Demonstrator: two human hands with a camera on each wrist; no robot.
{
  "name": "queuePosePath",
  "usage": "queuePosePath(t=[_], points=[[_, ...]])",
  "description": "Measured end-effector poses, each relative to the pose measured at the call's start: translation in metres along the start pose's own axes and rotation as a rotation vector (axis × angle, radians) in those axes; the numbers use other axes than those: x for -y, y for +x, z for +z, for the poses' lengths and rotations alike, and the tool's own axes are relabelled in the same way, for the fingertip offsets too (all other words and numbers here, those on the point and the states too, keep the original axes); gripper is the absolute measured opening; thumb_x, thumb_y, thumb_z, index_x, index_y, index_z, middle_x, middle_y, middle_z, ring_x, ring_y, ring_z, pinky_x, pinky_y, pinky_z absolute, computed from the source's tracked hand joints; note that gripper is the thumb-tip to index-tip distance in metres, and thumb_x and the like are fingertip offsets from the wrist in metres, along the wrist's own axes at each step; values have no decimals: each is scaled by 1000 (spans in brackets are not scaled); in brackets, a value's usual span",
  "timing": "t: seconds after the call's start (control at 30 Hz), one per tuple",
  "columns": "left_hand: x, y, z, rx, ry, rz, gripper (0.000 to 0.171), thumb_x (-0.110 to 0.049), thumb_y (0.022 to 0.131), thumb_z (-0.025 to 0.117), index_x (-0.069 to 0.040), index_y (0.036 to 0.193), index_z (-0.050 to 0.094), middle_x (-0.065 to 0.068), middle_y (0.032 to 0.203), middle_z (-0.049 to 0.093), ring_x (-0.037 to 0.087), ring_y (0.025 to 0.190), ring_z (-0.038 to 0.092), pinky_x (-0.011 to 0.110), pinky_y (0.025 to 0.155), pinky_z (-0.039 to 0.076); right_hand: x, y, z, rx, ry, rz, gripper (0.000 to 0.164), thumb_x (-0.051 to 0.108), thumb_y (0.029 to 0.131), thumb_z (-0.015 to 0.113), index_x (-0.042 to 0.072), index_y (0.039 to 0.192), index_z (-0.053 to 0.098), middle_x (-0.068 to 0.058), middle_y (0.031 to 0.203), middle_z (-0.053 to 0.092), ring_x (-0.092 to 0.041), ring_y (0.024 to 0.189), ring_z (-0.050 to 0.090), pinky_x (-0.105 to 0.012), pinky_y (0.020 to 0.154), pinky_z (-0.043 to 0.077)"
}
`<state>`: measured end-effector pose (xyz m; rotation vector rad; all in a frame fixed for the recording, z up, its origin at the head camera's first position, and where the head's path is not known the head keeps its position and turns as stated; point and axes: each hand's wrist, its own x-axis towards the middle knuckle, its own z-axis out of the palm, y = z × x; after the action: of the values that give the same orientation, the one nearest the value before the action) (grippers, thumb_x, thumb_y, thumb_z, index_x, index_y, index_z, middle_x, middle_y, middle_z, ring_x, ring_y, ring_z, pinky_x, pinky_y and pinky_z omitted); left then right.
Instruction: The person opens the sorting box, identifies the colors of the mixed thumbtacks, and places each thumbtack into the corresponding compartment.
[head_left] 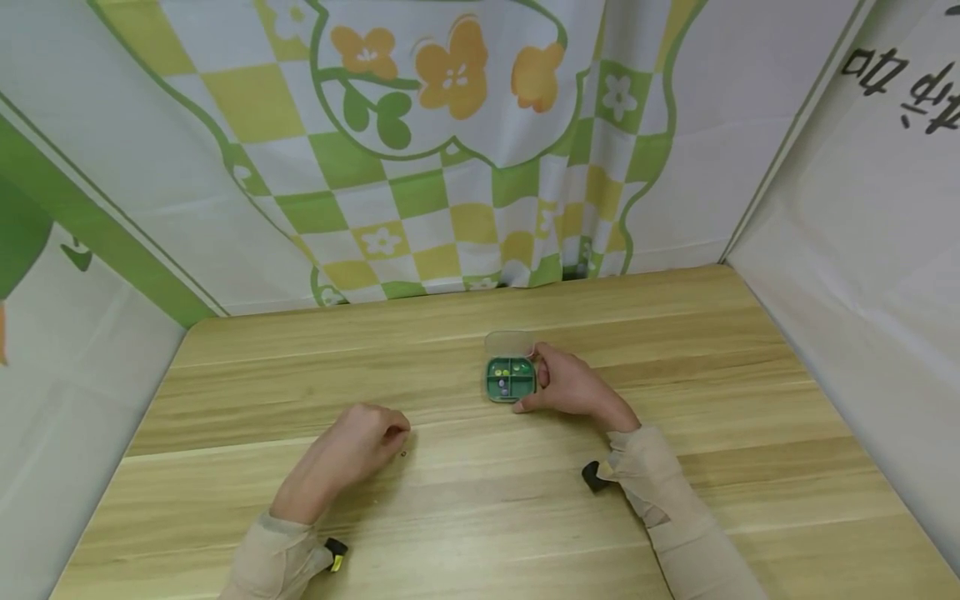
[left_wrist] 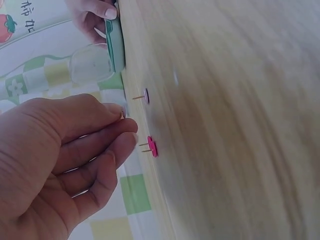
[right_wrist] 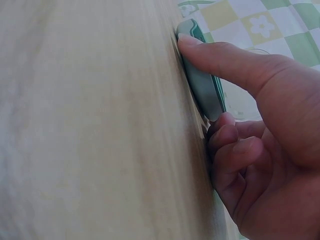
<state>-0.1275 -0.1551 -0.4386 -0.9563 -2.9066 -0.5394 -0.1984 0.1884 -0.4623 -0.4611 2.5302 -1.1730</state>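
Note:
My left hand (head_left: 348, 454) is low over the table, left of the box, its thumb and index fingertip pinching a tiny thumbtack (left_wrist: 122, 115) that is mostly hidden. Close by on the table, a purple thumbtack (left_wrist: 146, 96) and pink thumbtacks (left_wrist: 153, 146) lie with points up. My right hand (head_left: 573, 383) holds a green divided box (head_left: 522, 387) from its right side, thumb at the front edge, other fingers curled by the far right corner. Its clear lid (head_left: 510, 343) stands open at the back. Small yellow, green and greyish-purple tacks (head_left: 503, 385) sit in its compartments.
The wooden table (head_left: 450, 517) reaches back to a hanging cloth (head_left: 420, 200) with green and yellow checks. White fabric walls (head_left: 847, 275) border it at both sides. A dark strap end (head_left: 595, 477) sticks out at the right wrist, another (head_left: 336, 552) at the left.

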Motion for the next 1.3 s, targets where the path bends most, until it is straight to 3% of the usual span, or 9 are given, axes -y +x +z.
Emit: queuePosePath(t=[0.3, 0.53, 0.83, 1.07, 1.3], points=[[-5, 5, -3, 41, 5, -26, 9, -3, 92, 74, -6, 96, 81, 0, 85, 78, -2, 71, 60, 20, 65, 55, 1, 0, 1, 7, 13, -3, 71, 31, 76, 95, 7, 129, 54, -1, 82, 52, -16, 71, 47, -30, 65, 39], [-7, 15, 0, 39, -10, -12, 10, -3, 94, 72, -7, 95, 80, -4, 77, 73, -4, 65, 54, 20, 64, 53, 1, 1, 3, 2, -14, -9, 71, 32, 76, 95, 7, 129, 54, -1, 81, 53, -15, 70, 47, -29, 63, 39], [-22, 52, -1, 7, 25, 76, 10, -2, 93, 70, -7, 91, 79, 1, 84, 77, 4, 72, 62, 22, 67, 55, -1, -1, 2, -9, -7, 5, 73, 32, 76, 95, 5, 130, 54, -1, 82, 53, -15, 70, 47, -29, 64, 40], [-30, 80, 1, 45, -53, 72, 14, -6, 97, 67, -6, 96, 80, 2, 91, 79, 7, 80, 68, 26, 74, 58, -2, -1, 2, -11, 0, 4, 73, 32, 75, 95, 5, 129, 55, -1, 81, 53, -15, 69, 47, -30, 63, 39], [-33, 101, 8, 49, -68, 87, 12, -7, 97, 69, -6, 97, 81, 3, 92, 80, 10, 83, 71, 28, 77, 60, -1, 0, 1, -14, -5, 4, 71, 32, 76, 95, 6, 128, 55, -2, 81, 54, -15, 69, 48, -30, 62, 40]])
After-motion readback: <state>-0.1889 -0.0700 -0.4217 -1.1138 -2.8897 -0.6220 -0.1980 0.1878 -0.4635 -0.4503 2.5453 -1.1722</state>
